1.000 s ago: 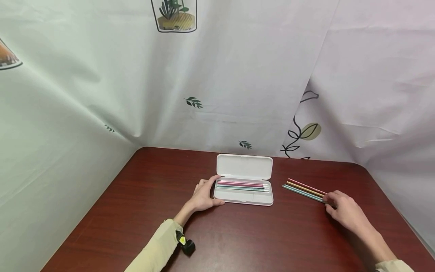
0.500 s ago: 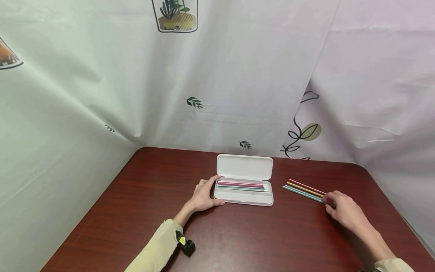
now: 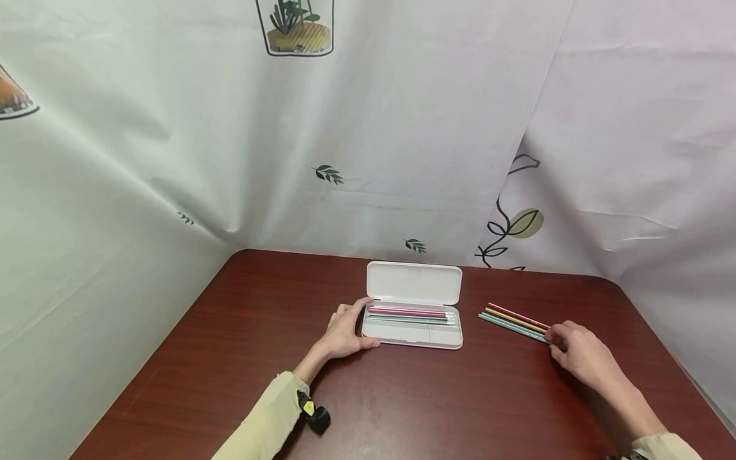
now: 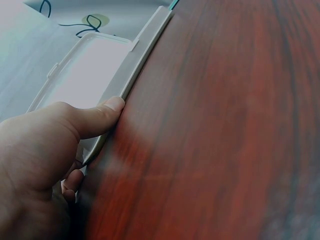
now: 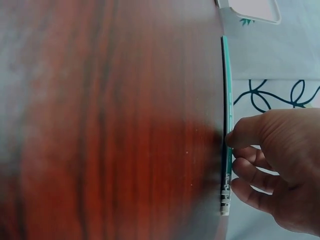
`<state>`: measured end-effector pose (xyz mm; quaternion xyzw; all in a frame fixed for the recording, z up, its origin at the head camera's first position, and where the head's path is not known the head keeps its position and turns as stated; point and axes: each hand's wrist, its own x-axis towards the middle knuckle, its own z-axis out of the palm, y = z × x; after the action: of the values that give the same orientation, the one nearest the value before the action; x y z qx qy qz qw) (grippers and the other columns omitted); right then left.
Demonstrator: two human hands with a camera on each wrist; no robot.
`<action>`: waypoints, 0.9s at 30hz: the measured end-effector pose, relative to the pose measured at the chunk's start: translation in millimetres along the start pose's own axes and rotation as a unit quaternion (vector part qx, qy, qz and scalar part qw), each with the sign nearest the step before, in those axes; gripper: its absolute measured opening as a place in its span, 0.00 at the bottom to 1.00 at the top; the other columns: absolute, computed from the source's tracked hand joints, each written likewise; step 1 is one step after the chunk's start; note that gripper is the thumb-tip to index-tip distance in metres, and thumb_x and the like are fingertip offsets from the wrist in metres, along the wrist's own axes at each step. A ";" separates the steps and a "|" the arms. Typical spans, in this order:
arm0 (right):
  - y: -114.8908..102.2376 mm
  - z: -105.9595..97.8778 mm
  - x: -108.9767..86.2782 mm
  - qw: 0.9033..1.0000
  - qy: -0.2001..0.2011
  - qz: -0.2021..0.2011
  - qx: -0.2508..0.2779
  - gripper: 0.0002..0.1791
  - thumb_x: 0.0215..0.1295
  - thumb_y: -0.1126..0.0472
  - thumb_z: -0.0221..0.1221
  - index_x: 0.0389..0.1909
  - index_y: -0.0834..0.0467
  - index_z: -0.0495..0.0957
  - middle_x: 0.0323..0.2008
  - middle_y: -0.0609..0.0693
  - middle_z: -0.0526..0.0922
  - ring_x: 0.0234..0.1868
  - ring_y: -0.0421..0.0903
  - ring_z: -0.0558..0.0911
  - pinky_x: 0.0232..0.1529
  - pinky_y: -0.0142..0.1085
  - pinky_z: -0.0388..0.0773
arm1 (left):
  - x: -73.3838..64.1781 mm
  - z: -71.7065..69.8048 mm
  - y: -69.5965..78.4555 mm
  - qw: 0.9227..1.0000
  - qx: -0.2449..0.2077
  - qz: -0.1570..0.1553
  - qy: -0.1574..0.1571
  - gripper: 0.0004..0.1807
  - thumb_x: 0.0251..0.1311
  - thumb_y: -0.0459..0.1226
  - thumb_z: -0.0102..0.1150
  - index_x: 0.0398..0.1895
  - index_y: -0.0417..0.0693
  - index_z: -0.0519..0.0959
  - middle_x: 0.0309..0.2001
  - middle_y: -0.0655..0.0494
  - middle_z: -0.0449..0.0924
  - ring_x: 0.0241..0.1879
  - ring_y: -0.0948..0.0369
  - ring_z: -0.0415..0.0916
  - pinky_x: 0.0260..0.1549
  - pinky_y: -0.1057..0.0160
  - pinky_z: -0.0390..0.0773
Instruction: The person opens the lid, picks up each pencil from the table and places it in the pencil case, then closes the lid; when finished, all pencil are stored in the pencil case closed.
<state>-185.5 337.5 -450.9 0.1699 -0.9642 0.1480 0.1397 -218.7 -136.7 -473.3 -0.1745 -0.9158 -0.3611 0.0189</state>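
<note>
Pale leaf-printed cloth [image 3: 402, 115] backs the dark-red wood-grain table [image 3: 437, 396] along its rear edge. Open white rectangular plastic case [image 3: 397, 331]: lid near rear edge, wide tabletop stretch in front. Left hand [image 3: 343, 333] clamped on its left end. Right hand [image 3: 583, 354] pinching near ends of slim red, yellow, teal pencils [image 3: 515, 320], right of case, tabletop between.
</note>
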 end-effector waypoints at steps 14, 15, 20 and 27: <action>1.3 -1.9 5.1 1.000 -0.031 -0.001 -0.003 0.12 0.47 0.75 0.68 0.31 0.60 0.80 0.29 0.47 0.76 0.29 0.47 0.76 0.28 0.48 0.73 | 0.4 1.6 -1.2 1.000 -0.004 -0.004 0.003 0.49 0.44 0.45 0.80 0.72 0.51 0.65 0.56 0.47 0.76 0.54 0.49 0.64 0.50 0.47 0.62; 1.6 -2.0 5.2 0.999 -0.032 -0.003 -0.004 0.12 0.46 0.75 0.68 0.30 0.59 0.80 0.29 0.47 0.76 0.29 0.47 0.76 0.27 0.48 0.73 | 0.4 1.5 -0.9 1.000 -0.005 -0.005 0.003 0.49 0.44 0.45 0.80 0.72 0.51 0.65 0.56 0.47 0.76 0.54 0.49 0.64 0.50 0.46 0.62; 1.5 -2.3 4.4 0.999 -0.032 -0.015 -0.003 0.12 0.45 0.74 0.67 0.30 0.57 0.79 0.28 0.43 0.75 0.27 0.43 0.74 0.25 0.45 0.71 | -0.2 1.7 -1.4 1.000 -0.004 -0.005 0.003 0.50 0.44 0.45 0.80 0.72 0.51 0.65 0.56 0.46 0.76 0.54 0.49 0.64 0.50 0.47 0.62; -0.4 -3.0 6.6 0.999 -0.019 -0.039 0.005 0.13 0.45 0.75 0.67 0.30 0.57 0.79 0.28 0.42 0.74 0.27 0.41 0.73 0.25 0.43 0.71 | 0.3 0.9 -0.1 1.000 -0.006 -0.003 0.002 0.50 0.44 0.45 0.80 0.72 0.50 0.65 0.57 0.46 0.76 0.55 0.49 0.64 0.50 0.47 0.62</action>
<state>-190.6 336.2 -445.9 0.2105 -0.9587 0.1436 0.1262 -219.0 -136.0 -473.9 -0.1707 -0.9141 -0.3673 0.0183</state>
